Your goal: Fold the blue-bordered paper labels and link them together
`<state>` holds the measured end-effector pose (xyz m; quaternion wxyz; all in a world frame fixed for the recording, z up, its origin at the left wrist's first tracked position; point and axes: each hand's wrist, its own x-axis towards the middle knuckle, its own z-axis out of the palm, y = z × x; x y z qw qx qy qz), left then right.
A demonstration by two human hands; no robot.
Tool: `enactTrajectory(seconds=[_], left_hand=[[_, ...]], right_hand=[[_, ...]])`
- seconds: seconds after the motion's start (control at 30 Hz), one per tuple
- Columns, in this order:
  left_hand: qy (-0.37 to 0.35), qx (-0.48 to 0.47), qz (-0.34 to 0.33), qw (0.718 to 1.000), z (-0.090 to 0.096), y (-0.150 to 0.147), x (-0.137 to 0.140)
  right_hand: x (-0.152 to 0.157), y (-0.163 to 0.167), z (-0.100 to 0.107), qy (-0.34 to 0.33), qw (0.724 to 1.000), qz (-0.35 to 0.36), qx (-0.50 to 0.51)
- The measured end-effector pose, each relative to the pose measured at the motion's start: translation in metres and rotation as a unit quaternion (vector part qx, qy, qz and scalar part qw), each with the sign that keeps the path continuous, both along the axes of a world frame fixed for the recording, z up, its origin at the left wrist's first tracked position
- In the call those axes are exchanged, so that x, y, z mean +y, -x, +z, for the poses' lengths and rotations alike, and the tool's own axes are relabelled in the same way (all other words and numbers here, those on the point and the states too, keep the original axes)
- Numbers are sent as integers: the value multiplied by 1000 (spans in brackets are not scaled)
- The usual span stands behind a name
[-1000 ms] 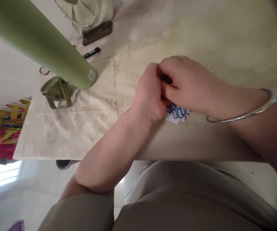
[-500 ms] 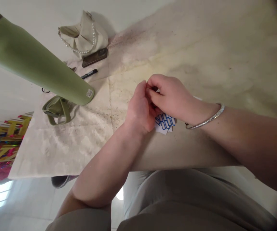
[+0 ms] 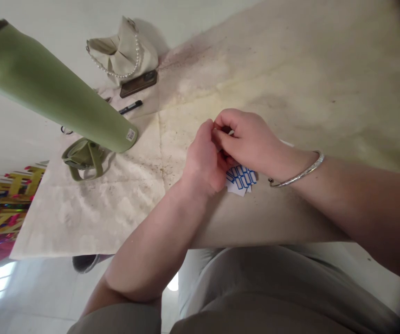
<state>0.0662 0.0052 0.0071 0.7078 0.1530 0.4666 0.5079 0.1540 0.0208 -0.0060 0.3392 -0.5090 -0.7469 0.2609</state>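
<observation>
My left hand (image 3: 205, 157) and my right hand (image 3: 243, 134) meet over the cloth-covered table. Both are closed, fingertips pinched together, and what lies between them is mostly hidden. A sliver of something white shows by my right thumb. Just below the hands are white paper pieces (image 3: 237, 188) and a cluster of small blue-outlined shapes (image 3: 243, 177), partly covered by my fingers. A silvery bangle (image 3: 299, 176) circles my right wrist. Another white edge (image 3: 287, 143) peeks out behind that wrist.
A tall green bottle (image 3: 57, 88) stands at the left, near a green strapped lid (image 3: 83, 157). Behind it are a black marker (image 3: 131, 107), a dark phone (image 3: 138, 84) and a cream bag (image 3: 144, 55) with a pearl strap. The stained tablecloth (image 3: 81, 213) reaches the table's near edge.
The view has shifted very slightly. Both hands keep nearly the same pinched pose, and a little more white shows near the right thumb.
</observation>
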Motion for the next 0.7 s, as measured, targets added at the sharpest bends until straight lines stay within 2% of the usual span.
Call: enactTrajectory(seconds=[0.7], left_hand=[[10,-20,13,1000,2,-3,-2]], right_hand=[[-3,-1,2,-15,1000,-6,-16]])
